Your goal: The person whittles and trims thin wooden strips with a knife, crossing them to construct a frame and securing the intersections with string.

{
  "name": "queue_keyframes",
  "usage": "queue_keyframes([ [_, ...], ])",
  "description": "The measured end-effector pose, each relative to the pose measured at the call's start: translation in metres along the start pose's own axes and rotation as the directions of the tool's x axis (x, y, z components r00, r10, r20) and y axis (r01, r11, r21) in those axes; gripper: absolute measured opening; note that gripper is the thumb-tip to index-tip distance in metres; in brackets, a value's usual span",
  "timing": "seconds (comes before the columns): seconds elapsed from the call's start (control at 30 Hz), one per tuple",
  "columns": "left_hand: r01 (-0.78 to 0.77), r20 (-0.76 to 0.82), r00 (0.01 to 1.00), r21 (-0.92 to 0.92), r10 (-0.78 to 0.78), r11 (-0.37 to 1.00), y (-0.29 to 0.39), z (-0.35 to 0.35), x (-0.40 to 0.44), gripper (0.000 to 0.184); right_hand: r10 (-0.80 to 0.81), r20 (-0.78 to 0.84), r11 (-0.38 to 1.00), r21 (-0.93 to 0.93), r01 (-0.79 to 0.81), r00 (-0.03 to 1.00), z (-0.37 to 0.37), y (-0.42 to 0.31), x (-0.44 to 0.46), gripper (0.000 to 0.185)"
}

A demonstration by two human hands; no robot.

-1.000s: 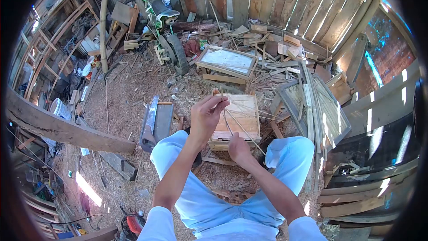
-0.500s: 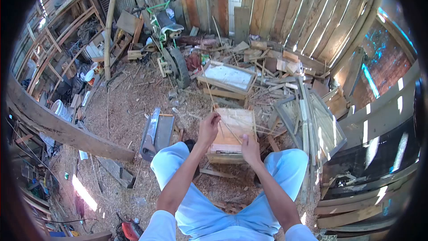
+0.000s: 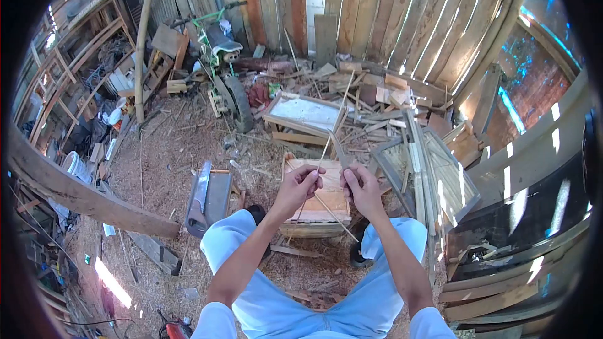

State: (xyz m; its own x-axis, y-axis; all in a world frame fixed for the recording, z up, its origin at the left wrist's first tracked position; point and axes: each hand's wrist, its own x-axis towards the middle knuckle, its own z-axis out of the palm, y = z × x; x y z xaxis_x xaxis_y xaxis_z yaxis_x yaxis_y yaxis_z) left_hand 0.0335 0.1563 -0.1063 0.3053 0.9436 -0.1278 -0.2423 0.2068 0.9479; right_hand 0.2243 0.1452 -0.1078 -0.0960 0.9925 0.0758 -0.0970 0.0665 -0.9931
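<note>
My left hand (image 3: pixel 295 192) is closed, its thumb and fingers pinching a thin wooden stick (image 3: pixel 325 151) that slants up and away to the right. In my right hand (image 3: pixel 363 193), closed beside it, is a narrow grey pointed blade that looks like a knife (image 3: pixel 338 149); its grip is hidden by the fingers. The blade's tip is close to the stick; whether they touch I cannot tell. Below both hands stands a wooden box (image 3: pixel 308 230) between my knees. Another thin stick (image 3: pixel 337 219) lies diagonally across its top.
A handsaw (image 3: pixel 202 193) rests on a dark panel (image 3: pixel 220 196) to the left. Ahead lies a framed white panel (image 3: pixel 304 112) among wood scraps, near a green bike (image 3: pixel 229 75). Framed panels (image 3: pixel 449 179) and slats lie at right. A thick beam (image 3: pixel 94 188) crosses the left side.
My right hand has let go of the stick over the box and now holds the blade, raised near my left hand. The stick in my left hand now leans right. The view has shifted slightly.
</note>
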Motion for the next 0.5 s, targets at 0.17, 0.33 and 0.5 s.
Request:
queue_keyframes([
  [0.17, 0.004, -0.030, 1.000, 0.156, 0.000, 0.988, 0.007, -0.007, 0.006, 0.022, 0.029, 0.125, 0.972, -0.237, 0.001, 0.992, -0.001, 0.020, 0.025, 0.022],
  [0.33, -0.131, -0.042, 0.987, 0.352, 0.156, 0.927, -0.002, -0.011, 0.004, 0.022, 0.126, 0.197, 0.904, -0.426, -0.031, 0.972, 0.005, -0.003, 0.024, 0.028],
  [0.5, -0.015, -0.008, 1.000, 0.306, 0.018, 0.952, 0.003, -0.016, -0.008, 0.021, 0.235, 0.248, 0.951, -0.259, -0.169, 0.940, -0.003, 0.009, 0.024, 0.025],
])
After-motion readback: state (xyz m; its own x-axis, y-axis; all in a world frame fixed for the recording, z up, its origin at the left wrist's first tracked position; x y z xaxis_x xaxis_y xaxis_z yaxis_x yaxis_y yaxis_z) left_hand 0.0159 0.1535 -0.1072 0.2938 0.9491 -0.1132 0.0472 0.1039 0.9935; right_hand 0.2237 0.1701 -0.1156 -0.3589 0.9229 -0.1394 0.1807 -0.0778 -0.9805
